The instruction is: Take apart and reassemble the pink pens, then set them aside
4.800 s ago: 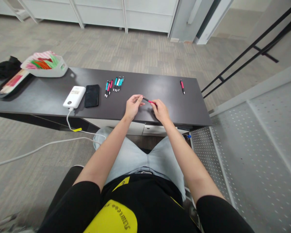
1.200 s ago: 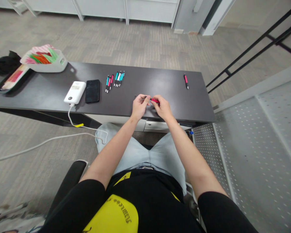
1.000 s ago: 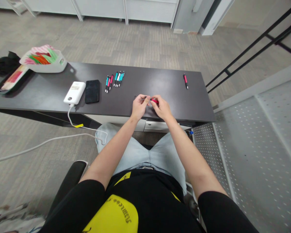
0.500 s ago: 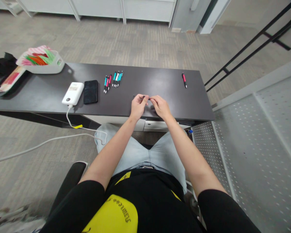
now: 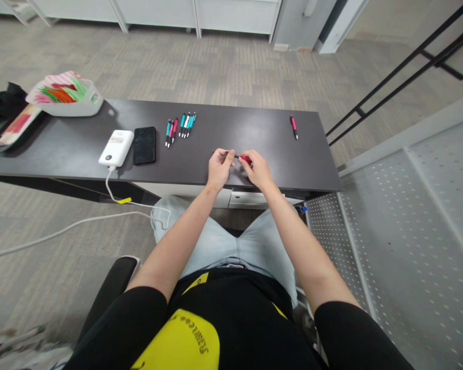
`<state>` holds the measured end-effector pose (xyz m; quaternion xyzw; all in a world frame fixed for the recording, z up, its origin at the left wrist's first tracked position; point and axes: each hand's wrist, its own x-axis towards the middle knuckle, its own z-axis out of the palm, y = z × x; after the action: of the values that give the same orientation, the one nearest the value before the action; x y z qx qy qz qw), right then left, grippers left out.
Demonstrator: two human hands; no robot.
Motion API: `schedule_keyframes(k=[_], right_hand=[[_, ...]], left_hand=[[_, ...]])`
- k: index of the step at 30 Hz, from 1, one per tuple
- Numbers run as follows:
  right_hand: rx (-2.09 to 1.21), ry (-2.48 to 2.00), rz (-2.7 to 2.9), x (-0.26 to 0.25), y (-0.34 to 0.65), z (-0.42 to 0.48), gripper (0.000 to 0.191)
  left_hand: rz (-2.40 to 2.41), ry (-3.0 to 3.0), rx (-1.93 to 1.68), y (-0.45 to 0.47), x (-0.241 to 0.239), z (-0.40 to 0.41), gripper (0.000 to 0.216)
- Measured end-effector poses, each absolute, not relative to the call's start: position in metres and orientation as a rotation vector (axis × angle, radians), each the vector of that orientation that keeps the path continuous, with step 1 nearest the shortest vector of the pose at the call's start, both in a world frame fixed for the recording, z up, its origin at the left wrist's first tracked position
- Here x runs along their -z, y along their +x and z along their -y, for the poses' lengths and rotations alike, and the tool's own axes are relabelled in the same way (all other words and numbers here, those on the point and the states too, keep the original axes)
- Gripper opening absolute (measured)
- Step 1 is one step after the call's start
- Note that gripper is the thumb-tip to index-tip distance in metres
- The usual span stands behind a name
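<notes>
My left hand [image 5: 219, 167] is closed in a pinch on the dark end of a ballpoint pen. My right hand [image 5: 256, 168] has thumb and fingers closed on the red barrel [image 5: 246, 159] of the pen. The pen lies nearly level between both hands, above the front part of the dark desk [image 5: 231, 126]. Whether its dark and red parts are joined or apart, I cannot tell. To the left lie several pens [image 5: 187, 125] in blue and white, beside a small group of red and blue pens [image 5: 171, 132]. One red pen [image 5: 294, 127] rests alone at the right.
Left of the pens are a black phone [image 5: 144, 145] and a white power bank [image 5: 116, 148] with a white cable [image 5: 111, 186] hanging off the front edge. A white basket [image 5: 77, 107] stands at the far left. A perforated metal panel [image 5: 393, 241] is on the right.
The red barrel now shows in my right hand, where only a dark piece was seen before. Both hands have stayed in nearly the same place.
</notes>
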<state>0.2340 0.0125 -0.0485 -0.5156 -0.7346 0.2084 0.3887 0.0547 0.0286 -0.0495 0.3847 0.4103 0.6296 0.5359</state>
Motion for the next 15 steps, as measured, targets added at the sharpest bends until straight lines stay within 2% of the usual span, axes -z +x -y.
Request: schedule_keyframes(k=[15], right_hand=[[-0.461, -1.343, 1.768, 0.047, 0.237, -0.010, 0.042]], left_hand=[[-1.185, 0.957, -1.668, 0.029, 0.047, -0.027, 0.034]])
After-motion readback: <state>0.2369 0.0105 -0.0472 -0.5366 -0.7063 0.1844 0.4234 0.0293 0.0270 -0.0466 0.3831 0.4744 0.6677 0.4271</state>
